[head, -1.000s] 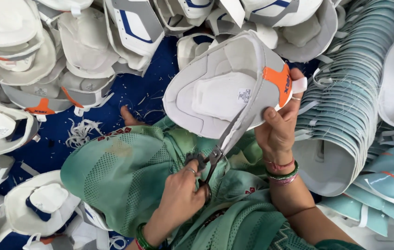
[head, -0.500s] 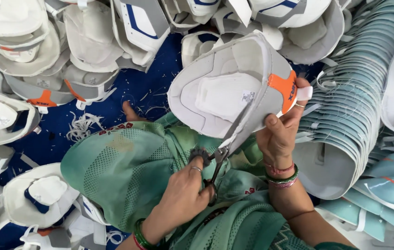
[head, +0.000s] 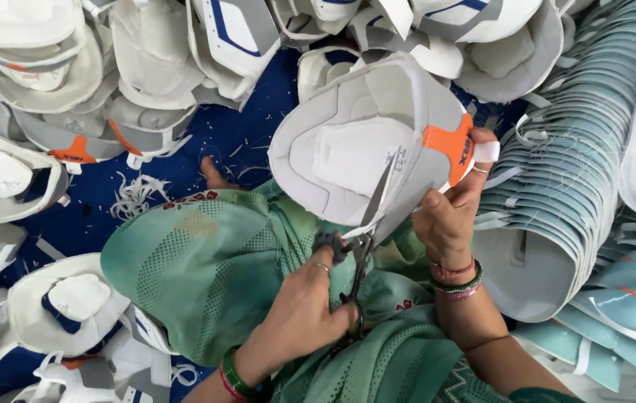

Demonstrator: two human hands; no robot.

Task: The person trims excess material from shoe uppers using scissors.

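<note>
Nearest the camera, a pair of scissors (head: 359, 257) is held by the left hand (head: 299, 317), fingers closed through the handle loops, green and red bangles at the wrist. The blades are raised and slightly parted, tips against the lower edge of a grey-white shoe upper (head: 370, 145) with an orange tab. The upper is pinched at its orange-tab side by the right hand (head: 449, 216), thumb on the inner face, fingers wrapped behind; it is held up over the lap, above green patterned cloth (head: 206, 269). For a clean trim, the piece is best kept taut and steady by the right hand, the blades run close along the stitched edge without biting the seam, and the holding fingers kept clear of the blade line; short snips are judged safer than one long cut. No true containers are seen. Finished or waiting pieces are grouped in loose piles instead: a nested stack of teal-lined uppers (head: 564, 172) just to the right, touching the right hand's side, and heaps of white uppers (head: 49, 149) with blue or orange accents to the left and beyond. Thread scraps (head: 135, 195) are scattered on the blue floor sheet (head: 251, 123) between the piles.
</note>
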